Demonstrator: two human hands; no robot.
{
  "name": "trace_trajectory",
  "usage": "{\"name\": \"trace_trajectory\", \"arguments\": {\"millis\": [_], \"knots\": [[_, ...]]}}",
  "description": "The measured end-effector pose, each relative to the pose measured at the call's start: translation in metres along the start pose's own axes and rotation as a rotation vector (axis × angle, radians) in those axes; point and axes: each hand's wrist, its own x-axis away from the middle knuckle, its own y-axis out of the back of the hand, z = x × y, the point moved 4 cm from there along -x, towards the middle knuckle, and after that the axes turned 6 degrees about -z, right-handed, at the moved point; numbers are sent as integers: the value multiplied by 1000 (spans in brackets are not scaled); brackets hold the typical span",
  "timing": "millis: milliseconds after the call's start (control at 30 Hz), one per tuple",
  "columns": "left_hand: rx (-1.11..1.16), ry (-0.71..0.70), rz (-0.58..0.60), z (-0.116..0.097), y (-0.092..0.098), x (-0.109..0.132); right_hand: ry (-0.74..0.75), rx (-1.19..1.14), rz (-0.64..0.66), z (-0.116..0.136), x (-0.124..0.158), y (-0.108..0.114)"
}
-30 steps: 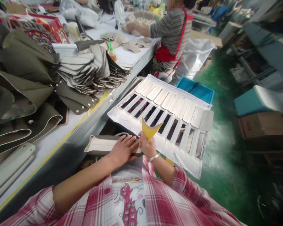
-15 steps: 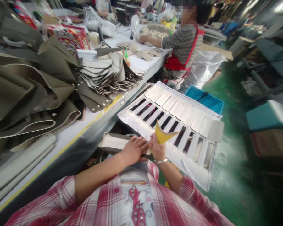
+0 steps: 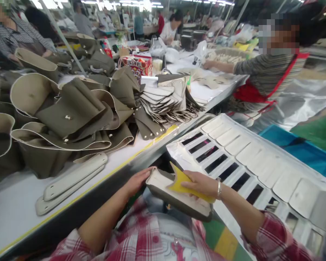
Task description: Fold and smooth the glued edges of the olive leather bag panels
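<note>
An olive leather strap piece with a cream inner face [image 3: 176,197] lies across my lap, just in front of the table edge. My left hand [image 3: 137,180] grips its left end, fingers curled over the edge. My right hand [image 3: 202,183] presses a folded yellow card [image 3: 182,182] flat onto the cream face, fingers closed on the card. A bracelet sits on my right wrist.
A white worktable [image 3: 21,195] at left carries heaps of olive leather bag parts [image 3: 70,112], two cream strips [image 3: 70,181] and a fanned stack of strap pieces [image 3: 165,99]. A slotted white rack [image 3: 244,159] holds strips at right. A person in a red apron [image 3: 263,79] works beyond; a blue bin [image 3: 309,152] is behind.
The view has lifted and swung left. My right hand has brought the yellow card down from upright onto the strap piece, and my left hand slid to the piece's left end.
</note>
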Motion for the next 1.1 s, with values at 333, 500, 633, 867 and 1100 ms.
{"name": "trace_trajectory", "arguments": {"millis": [333, 500, 633, 867, 1100], "knots": [[275, 33, 210, 15, -10, -28, 161, 978, -254, 48, -96, -9], [369, 36, 168, 23, -13, -37, 498, 1030, -331, 79, -131, -27], [303, 86, 60, 25, -12, -33, 738, 1058, -264, 90, -142, -32], [199, 72, 27, 35, -5, -17, 926, 1062, -194, 94, -141, -34], [-11, 176, -360, 57, 1, -8, 978, 1033, -164, 93, -138, -35]]}}
